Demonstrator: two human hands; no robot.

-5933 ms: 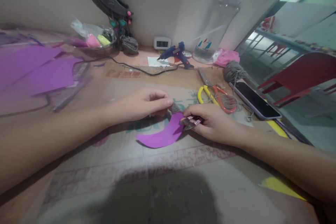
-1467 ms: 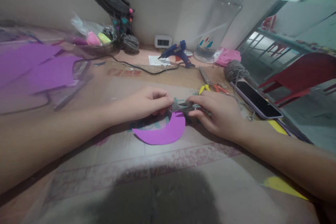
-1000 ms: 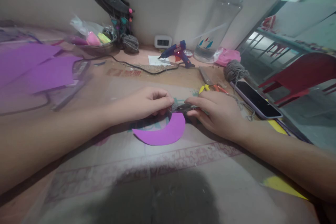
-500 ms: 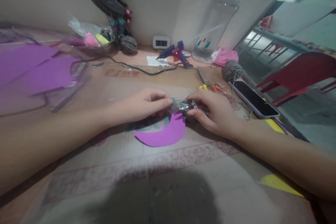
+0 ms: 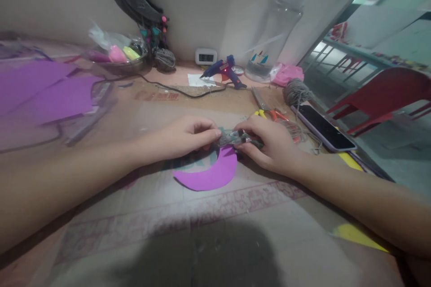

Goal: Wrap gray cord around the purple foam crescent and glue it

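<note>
A purple foam crescent (image 5: 210, 175) lies on the cardboard-covered table in front of me. My left hand (image 5: 183, 136) is closed, pinching the crescent's upper tip, where grey twine seems to be wound. My right hand (image 5: 269, 143) is closed around small metal thread snips (image 5: 235, 137), whose blades point left and meet the tip right beside my left fingertips. The two hands almost touch over the tip.
Yellow and orange scissors (image 5: 269, 111), a grey twine ball (image 5: 293, 91) and a phone (image 5: 323, 121) lie to the right. A blue glue gun (image 5: 222, 70) with its cord sits at the back. Purple foam sheets (image 5: 50, 94) lie left, a yellow scrap (image 5: 357, 235) near right.
My right hand swung the snips from beside the crescent up to its tip and has held them there over the last second. The crescent turned slightly. My left hand kept its pinch.
</note>
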